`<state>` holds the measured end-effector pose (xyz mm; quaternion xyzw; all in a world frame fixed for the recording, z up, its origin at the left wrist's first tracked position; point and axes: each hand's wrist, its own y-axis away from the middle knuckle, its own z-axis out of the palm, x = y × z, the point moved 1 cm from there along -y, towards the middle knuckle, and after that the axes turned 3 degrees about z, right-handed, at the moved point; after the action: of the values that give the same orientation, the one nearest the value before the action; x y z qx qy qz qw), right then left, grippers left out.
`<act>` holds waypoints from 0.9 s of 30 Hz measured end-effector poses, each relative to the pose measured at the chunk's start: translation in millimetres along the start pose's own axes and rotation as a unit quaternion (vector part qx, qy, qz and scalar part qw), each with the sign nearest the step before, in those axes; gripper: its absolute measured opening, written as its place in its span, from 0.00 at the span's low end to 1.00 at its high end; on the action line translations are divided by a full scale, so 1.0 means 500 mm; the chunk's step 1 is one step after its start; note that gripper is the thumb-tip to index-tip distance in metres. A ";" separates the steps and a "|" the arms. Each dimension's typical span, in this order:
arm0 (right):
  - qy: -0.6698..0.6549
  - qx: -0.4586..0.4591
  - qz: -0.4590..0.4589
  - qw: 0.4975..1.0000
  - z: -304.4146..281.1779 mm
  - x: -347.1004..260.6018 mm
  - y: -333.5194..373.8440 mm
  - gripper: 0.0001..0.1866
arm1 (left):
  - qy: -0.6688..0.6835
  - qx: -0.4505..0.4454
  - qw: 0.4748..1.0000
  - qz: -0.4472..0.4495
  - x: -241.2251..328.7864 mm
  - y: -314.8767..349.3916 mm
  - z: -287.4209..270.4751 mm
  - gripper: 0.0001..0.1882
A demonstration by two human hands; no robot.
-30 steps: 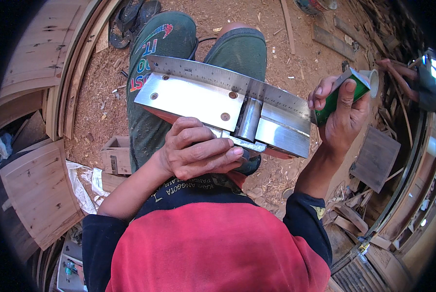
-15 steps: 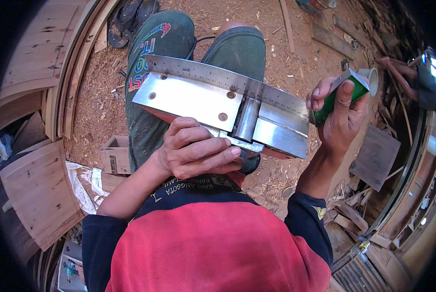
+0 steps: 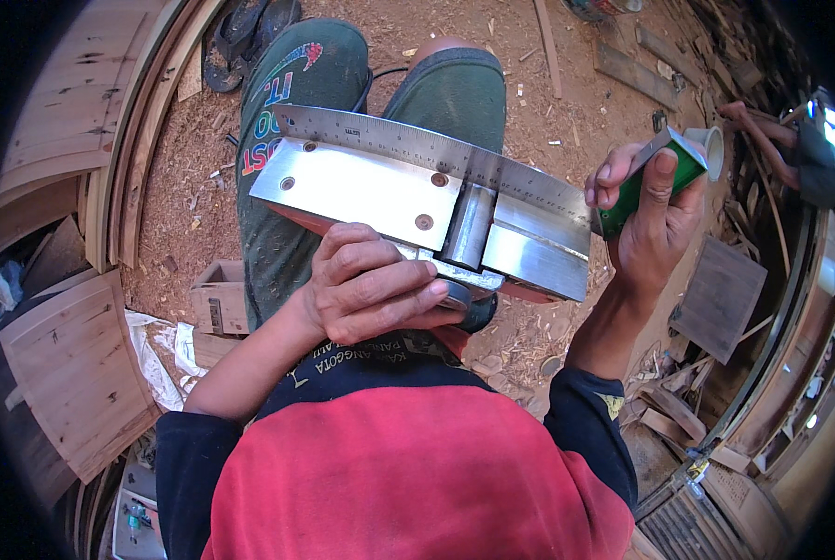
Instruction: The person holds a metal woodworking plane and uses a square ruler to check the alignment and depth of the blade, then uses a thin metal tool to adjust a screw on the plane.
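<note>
An electric hand planer (image 3: 352,187) rests sole up over my lap, its shiny metal plates and cutter drum (image 3: 472,227) facing me. My left hand (image 3: 375,285) is closed around the planer's near side, fingers wrapped over its edge. In my right hand (image 3: 658,210) is a try square, gripped by its green handle (image 3: 668,179) with the thumb on top. The square's steel ruler blade (image 3: 417,142) stands on edge along the far side of the sole, spanning both plates and the drum gap. The planer's body is mostly hidden underneath.
Wood shavings cover the ground. Wooden panels (image 3: 77,369) lean at the left beside a small wooden box (image 3: 220,297). Sandals (image 3: 250,37) lie beyond my left knee. A dark board (image 3: 719,299) and scrap wood lie right. Another person's limb (image 3: 763,140) shows at the far right.
The planer and the square's blade have shifted very slightly left. Both hands keep their holds.
</note>
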<state>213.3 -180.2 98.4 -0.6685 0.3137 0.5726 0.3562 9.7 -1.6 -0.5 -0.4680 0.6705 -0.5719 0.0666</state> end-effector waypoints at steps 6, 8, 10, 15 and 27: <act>0.001 0.000 0.004 1.000 -0.001 -0.002 0.000 0.12 | -0.006 -0.021 1.000 0.013 -0.001 -0.006 -0.004 0.24; 0.004 0.003 0.005 1.000 0.000 -0.002 0.000 0.12 | -0.005 -0.023 1.000 0.016 -0.001 -0.007 -0.004 0.24; 0.009 0.005 0.001 1.000 0.001 -0.003 0.001 0.12 | -0.004 -0.023 1.000 0.016 -0.001 -0.007 -0.004 0.24; 0.012 0.005 0.003 1.000 0.000 -0.002 0.000 0.12 | -0.002 -0.023 1.000 0.015 -0.002 -0.006 -0.004 0.24; 0.017 0.001 0.008 1.000 -0.002 -0.003 0.001 0.13 | 0.007 -0.028 1.000 0.013 -0.001 -0.009 -0.005 0.24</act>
<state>213.2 -181.5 99.8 -0.6750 0.3258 0.5636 0.3472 11.1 1.0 3.9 -0.4574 0.6925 -0.5551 0.0563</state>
